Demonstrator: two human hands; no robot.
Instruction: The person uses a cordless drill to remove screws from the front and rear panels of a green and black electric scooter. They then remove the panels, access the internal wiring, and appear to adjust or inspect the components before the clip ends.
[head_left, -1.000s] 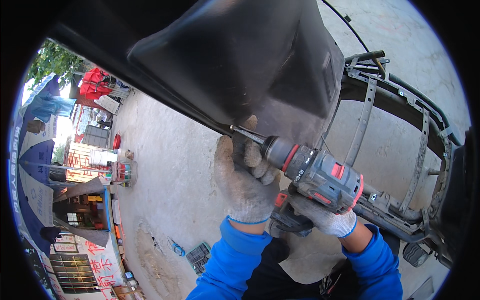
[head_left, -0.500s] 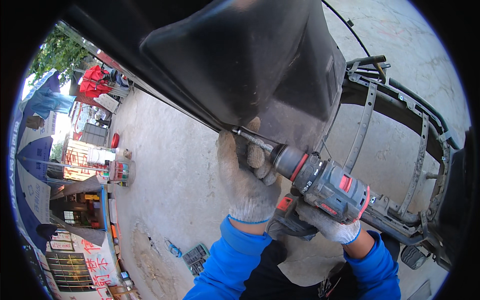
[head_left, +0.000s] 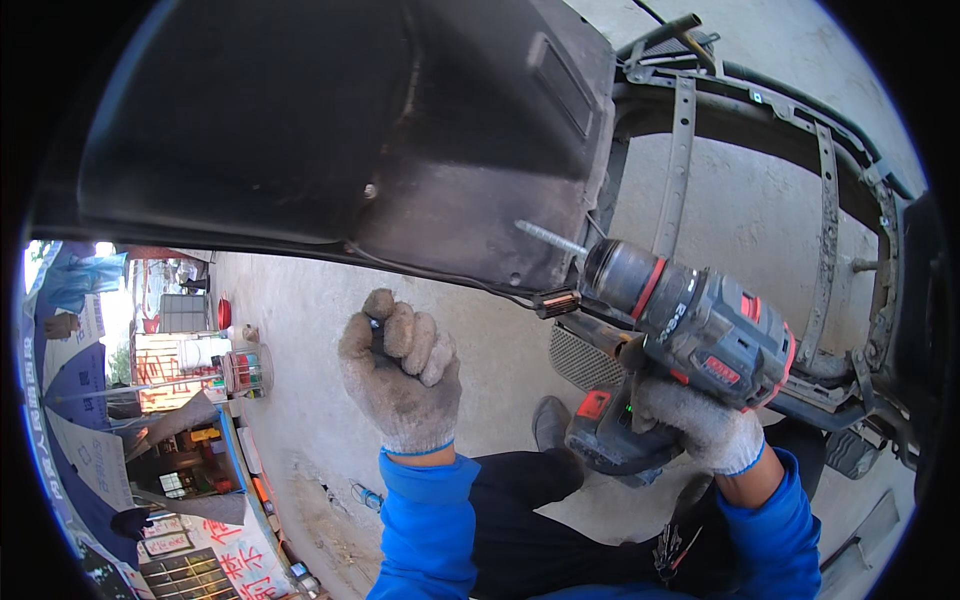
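Observation:
My right hand, in a grey-white knit work glove, grips the handle of a grey-black cordless drill with red trim. Its long metal bit points up and left, in front of a black plastic panel. My left hand, gloved alike, is held below the panel's lower edge, apart from it. Its fingers are curled in a pinch, and a small dark bit with a shiny spot shows between thumb and forefinger, too small to name. A thin cable with a small connector runs along the panel's edge.
Right of the panel stands a bare metal frame with crossbars and tubes. A perforated pedal-like plate is under the drill. Concrete floor spreads to the left, with a blue item on it. A stall with a blue-white umbrella stands far left.
The drill's bit has come away from the panel's lower edge, and the drill now sits further right. My left hand has left the bit and moved left and down. The view has turned.

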